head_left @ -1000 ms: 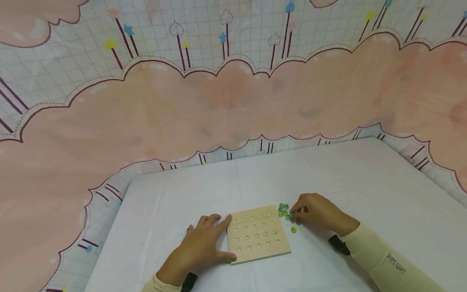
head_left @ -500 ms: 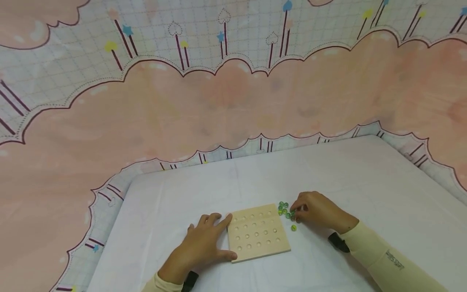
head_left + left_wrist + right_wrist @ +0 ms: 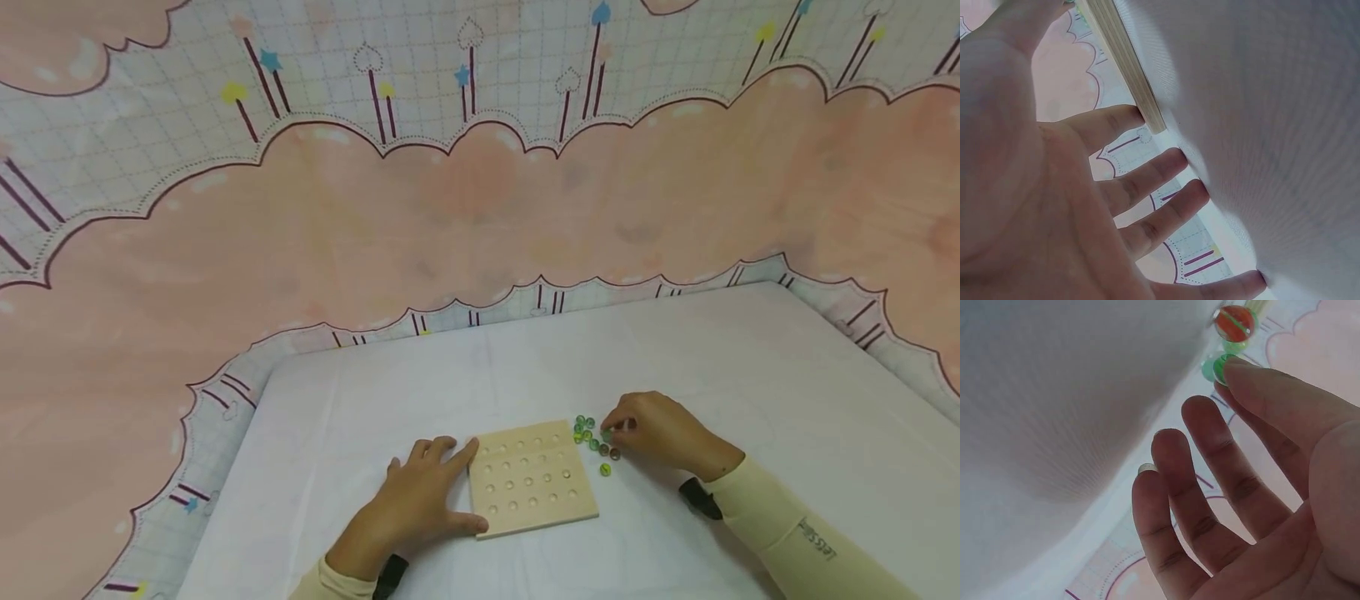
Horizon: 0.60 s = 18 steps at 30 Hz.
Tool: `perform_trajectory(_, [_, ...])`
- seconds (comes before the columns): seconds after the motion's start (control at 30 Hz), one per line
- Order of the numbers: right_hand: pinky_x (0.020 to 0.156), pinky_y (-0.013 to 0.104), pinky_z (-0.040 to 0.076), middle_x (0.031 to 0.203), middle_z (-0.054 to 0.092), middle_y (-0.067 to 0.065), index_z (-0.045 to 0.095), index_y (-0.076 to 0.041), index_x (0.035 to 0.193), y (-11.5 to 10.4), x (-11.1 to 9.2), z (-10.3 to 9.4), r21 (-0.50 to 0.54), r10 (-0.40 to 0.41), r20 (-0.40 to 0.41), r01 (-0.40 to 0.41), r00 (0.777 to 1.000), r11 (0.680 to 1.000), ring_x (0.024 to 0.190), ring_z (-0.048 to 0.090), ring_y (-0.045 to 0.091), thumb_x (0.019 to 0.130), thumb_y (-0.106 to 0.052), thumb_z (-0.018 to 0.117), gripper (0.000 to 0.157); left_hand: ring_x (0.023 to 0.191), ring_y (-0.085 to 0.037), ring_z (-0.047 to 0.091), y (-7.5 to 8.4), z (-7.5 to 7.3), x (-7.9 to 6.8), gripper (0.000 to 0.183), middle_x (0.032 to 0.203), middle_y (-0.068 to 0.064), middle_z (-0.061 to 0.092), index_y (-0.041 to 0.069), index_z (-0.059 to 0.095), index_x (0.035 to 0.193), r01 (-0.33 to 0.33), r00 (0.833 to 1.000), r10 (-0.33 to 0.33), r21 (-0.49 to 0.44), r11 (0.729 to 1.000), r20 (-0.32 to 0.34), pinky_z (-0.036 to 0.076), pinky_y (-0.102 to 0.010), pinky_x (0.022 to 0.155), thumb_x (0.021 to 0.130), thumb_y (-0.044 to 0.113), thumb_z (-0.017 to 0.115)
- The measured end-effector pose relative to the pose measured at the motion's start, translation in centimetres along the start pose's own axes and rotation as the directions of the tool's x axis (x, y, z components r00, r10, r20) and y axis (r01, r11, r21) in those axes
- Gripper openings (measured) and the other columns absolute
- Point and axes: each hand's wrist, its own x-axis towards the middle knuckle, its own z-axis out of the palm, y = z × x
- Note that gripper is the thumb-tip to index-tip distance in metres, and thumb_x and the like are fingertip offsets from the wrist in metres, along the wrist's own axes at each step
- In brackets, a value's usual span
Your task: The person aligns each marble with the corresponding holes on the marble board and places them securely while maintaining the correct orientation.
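My left hand (image 3: 416, 500) spreads along the left side of a pale wooden board (image 3: 519, 495) dimpled with rows of round hollows. Its thumb and index finger touch the board's edge, which shows in the left wrist view as a wooden strip (image 3: 1124, 59). Beyond the board's right side, my right hand (image 3: 660, 429) pinches a green marble (image 3: 1222, 369) between thumb and index finger, the other fingers loosely extended. Just below it in the head view lies a reddish-brown marble (image 3: 615, 454). A red marble with a pale stripe (image 3: 1235, 324) shows close by in the right wrist view.
Several green and yellow-green marbles (image 3: 587, 436) cluster against the board's right edge. One yellow-green marble (image 3: 605, 470) lies apart, nearer the front. A white cloth (image 3: 420, 383) covers the table, and a pink cloud-patterned backdrop (image 3: 450, 225) hangs behind it.
My right hand has shifted slightly away from the cluster with the green marble, uncovering the reddish-brown marble. The left hand and the board have stayed in place.
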Motion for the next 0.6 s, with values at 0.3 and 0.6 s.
perform_trajectory(0.3, [0.069,0.025,0.048,0.089,0.07,-0.01,0.081,-0.018,0.095,-1.0,-0.2,-0.6,0.009,0.022,-0.019,-0.022,1.0,1.0,0.078,0.056,0.006,0.085,-0.012,0.078,0.012,0.134,-0.038,0.043,-0.3,0.2,0.2,0.104,0.147,-0.012,0.047,0.025,0.042,0.154,0.003,1.0,-0.003,0.002,1.0,0.0,0.035,-0.08,0.097,0.067,0.07,0.078])
perform_trajectory(0.6, [0.065,0.022,0.046,0.087,0.068,-0.013,0.081,-0.019,0.098,-1.6,-0.7,-0.6,0.005,-0.007,-0.017,0.007,1.0,1.0,0.074,0.053,0.004,0.084,-0.014,0.08,0.015,0.134,-0.038,0.043,-0.1,0.2,0.0,0.104,0.147,-0.012,0.046,0.025,0.042,0.153,-0.005,1.0,0.005,-0.002,1.0,-0.007,0.034,-0.081,0.096,0.067,0.07,0.078])
